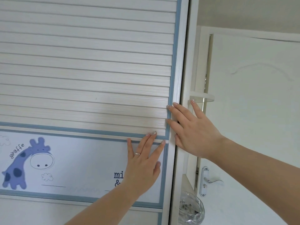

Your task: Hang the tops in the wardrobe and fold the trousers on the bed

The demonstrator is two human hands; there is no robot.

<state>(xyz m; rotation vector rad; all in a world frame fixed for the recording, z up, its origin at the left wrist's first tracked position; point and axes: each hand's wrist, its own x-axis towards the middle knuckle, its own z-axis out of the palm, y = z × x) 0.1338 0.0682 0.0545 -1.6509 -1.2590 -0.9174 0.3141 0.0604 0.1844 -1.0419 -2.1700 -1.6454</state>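
Wardrobe door [84, 65]: both hands flat near edge; room door [253, 111] beside.

On my feed the right half of the frame is a white room door [253, 111] with a raised curved moulding [263, 70] across its upper panel. Its white lever handle [212, 181] sits at lower right centre on a long backplate with small blue floral marks. A pale door frame [203, 62] runs vertically just left of the door. Above it, in the upper right corner, I see a plain off-white wall [243, 12]. At the bottom, near centre right, stands 1 clear glass vessel [191, 207], ribbed, holding dark specks. Light is soft, even daylight.
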